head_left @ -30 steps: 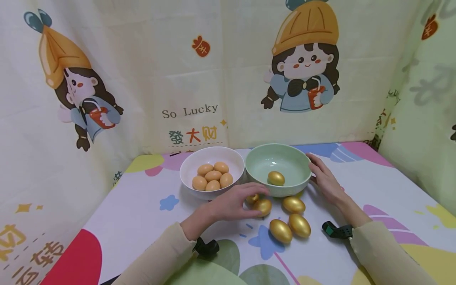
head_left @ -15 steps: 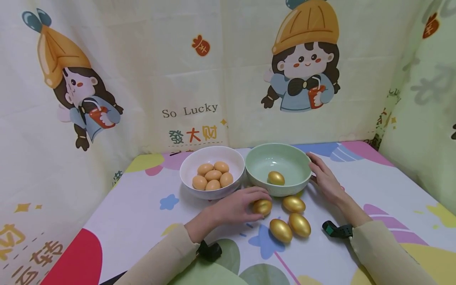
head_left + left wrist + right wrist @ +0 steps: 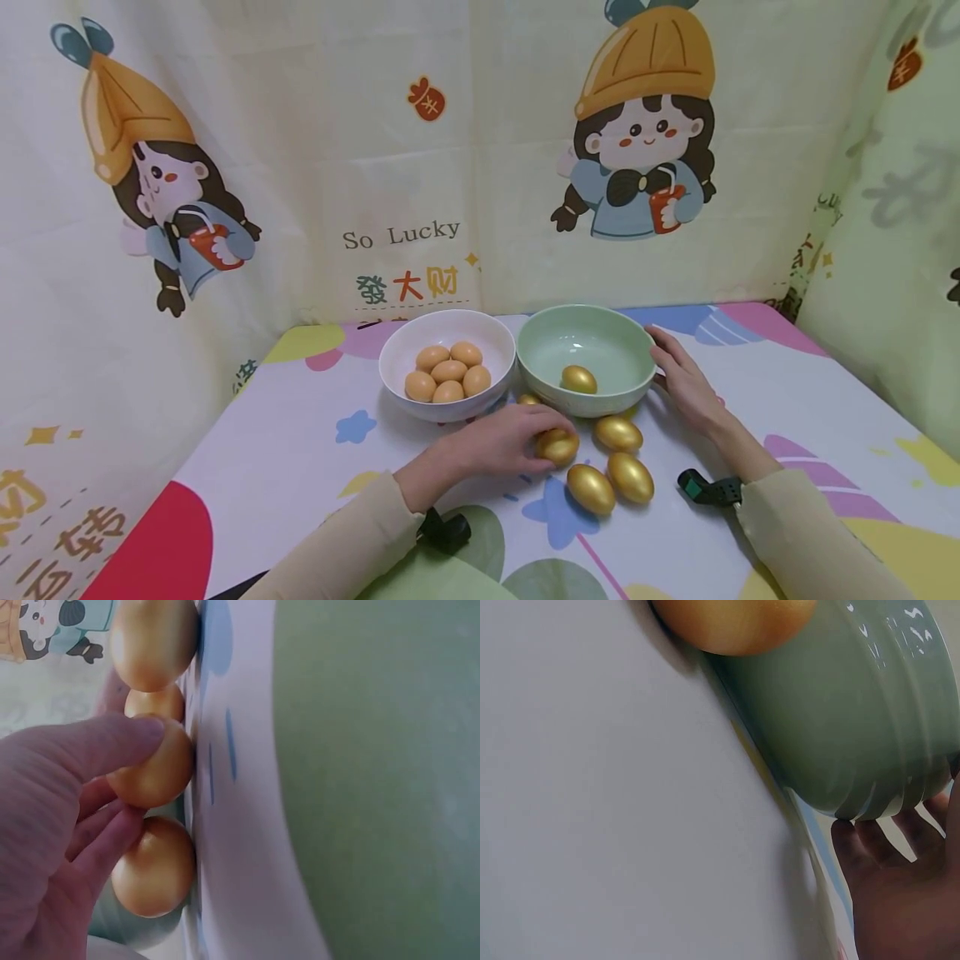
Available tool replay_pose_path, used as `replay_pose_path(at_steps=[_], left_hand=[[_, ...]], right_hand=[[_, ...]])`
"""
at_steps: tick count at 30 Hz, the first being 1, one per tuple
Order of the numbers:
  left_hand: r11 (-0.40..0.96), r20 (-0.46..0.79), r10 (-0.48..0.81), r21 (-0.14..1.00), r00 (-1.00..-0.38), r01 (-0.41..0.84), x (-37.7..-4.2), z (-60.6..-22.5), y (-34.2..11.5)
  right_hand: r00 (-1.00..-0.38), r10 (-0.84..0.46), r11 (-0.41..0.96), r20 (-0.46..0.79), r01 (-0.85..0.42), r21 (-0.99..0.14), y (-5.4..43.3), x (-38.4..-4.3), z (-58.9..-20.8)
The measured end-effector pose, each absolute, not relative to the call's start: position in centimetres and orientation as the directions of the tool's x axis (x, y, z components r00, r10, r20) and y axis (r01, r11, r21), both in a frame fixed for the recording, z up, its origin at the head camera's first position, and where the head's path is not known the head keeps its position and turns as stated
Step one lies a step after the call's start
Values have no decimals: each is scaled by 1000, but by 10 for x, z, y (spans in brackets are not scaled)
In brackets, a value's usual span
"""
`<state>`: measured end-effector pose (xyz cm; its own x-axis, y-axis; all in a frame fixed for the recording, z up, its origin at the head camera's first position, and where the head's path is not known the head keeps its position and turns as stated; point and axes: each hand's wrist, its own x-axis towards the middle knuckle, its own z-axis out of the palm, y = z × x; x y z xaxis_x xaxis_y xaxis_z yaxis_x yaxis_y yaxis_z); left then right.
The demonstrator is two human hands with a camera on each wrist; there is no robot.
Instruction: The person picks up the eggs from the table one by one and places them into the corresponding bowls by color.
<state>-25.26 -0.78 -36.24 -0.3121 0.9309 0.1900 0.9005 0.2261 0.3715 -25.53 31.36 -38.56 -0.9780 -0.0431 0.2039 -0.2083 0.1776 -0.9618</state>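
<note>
In front of the green bowl [image 3: 581, 408], my left hand [image 3: 498, 442] pinches a golden egg [image 3: 558, 450] between thumb and fingers. The left wrist view shows the thumb across this egg [image 3: 154, 772], with another golden egg [image 3: 154, 870] close beside the fingers. My right hand [image 3: 688, 387] rests against the right side of the green bowl, fingertips on its outer wall [image 3: 855, 750]. One golden egg [image 3: 579, 380] lies inside that bowl. More golden eggs lie on the table: one [image 3: 618, 434] near the bowl, two nearer me [image 3: 591, 489], and one [image 3: 528, 400] partly hidden behind the left hand.
A white bowl [image 3: 390, 379] holding several brown eggs [image 3: 448, 371] stands left of the green bowl, their rims close together. The table [image 3: 300, 450] has a colourful printed cover. Behind it hangs a printed curtain [image 3: 517, 167]. Each wrist wears a small black camera [image 3: 446, 532].
My left hand has moved a little right and lower, and its fingers have come round the golden egg, which has shifted slightly toward me. My right hand stays at the green bowl.
</note>
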Motion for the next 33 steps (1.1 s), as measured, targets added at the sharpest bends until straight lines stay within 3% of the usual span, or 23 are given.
replay_pose_path(at_steps=[12,33], left_hand=[[124,200,951,451,-235,884,-256,-365,-22],[154,172,952,441,-252,884,-257,-366,-22]], right_hand=[[-973,-38,170,227,-231,-958,314,-258,-385],[-975,-38,159,220,-223,-962,314,-257,-388]])
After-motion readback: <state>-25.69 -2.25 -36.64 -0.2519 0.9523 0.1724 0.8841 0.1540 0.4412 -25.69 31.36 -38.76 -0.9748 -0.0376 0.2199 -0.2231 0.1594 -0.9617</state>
